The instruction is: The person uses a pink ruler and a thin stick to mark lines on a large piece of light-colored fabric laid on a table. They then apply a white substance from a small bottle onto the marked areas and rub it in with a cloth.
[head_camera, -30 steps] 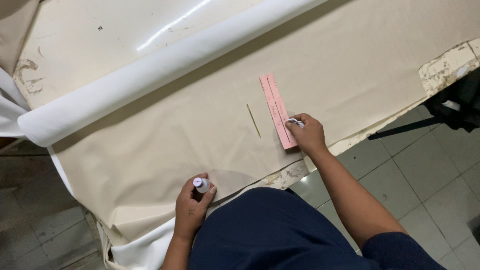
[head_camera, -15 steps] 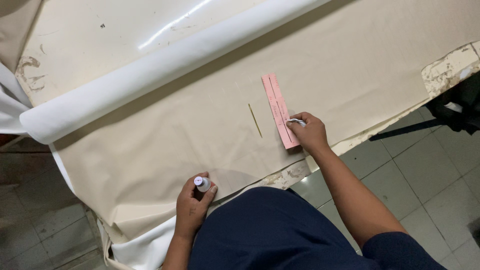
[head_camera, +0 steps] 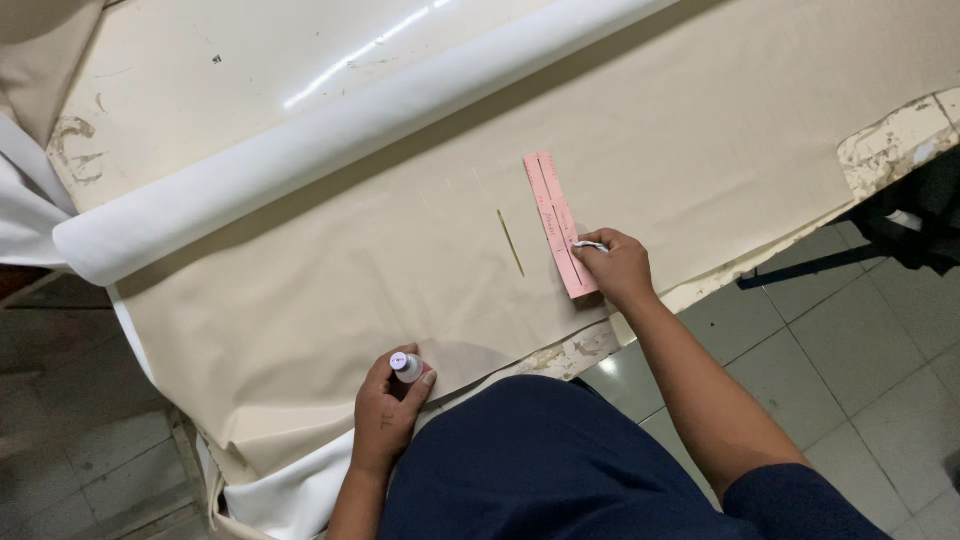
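Beige sheet fabric (head_camera: 330, 290) covers most of the worn cream bench (head_camera: 160, 90), its near edge running along the bench edge from 7 o'clock up toward 3 o'clock, where chipped paint shows at the bench corner (head_camera: 900, 135). Across the far side, a long white fabric roll (head_camera: 330, 140) lies diagonally, closing off the cloth toward 11 o'clock. Between roll and near edge the cloth lies flat and open. A pink flat ruler strip (head_camera: 557, 222) rests on it near centre-right, with a thin yellowish stick (head_camera: 510, 242) just beside it at 9 o'clock, apart from it. The right hand (head_camera: 620, 268) sits on the ruler's lower end, fingers clamped on a small white marking tool (head_camera: 588, 245). At 6 o'clock, the left hand (head_camera: 390, 405) rests at the cloth's near edge, fingers wrapped around a small white capped bottle (head_camera: 406, 366). Grey floor tiles (head_camera: 870, 360) lie beyond the bench edge.
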Available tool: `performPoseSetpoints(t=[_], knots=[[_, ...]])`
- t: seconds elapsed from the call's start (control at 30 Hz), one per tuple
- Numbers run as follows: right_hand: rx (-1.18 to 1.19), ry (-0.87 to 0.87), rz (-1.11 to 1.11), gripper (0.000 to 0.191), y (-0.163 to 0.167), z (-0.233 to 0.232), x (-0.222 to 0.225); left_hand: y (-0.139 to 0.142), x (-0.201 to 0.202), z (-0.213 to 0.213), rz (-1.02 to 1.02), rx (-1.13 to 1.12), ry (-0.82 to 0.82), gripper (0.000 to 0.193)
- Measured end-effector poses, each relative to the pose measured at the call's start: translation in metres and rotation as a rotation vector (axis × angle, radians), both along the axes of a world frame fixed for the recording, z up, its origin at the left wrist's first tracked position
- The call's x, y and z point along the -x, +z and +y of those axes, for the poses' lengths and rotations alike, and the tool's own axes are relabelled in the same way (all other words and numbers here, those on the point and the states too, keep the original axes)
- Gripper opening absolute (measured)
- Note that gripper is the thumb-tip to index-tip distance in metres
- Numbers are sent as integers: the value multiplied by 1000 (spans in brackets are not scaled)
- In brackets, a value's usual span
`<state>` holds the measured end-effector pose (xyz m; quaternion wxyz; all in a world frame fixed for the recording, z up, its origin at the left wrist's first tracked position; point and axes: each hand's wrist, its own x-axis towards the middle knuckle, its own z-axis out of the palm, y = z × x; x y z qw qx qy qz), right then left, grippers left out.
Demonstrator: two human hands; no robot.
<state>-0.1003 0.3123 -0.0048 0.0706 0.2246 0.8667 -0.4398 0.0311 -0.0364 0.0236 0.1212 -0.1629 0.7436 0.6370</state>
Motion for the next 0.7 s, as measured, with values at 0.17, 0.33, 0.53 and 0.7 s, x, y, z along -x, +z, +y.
performPoseSetpoints(t=[0.17, 0.33, 0.53, 0.7], knots=[[44, -24, -7, 25, 1, -1, -1, 0, 1, 0, 9, -33, 5, 43], [29, -17, 1, 24, 4, -3, -1, 0, 1, 0, -17, -26, 15, 43], [-110, 18, -54, 27, 9, -2, -2, -3, 0, 1, -3, -22, 20, 43], [-150, 146, 227, 30, 25, -5, -7, -1, -2, 1, 1, -81, 20, 42]])
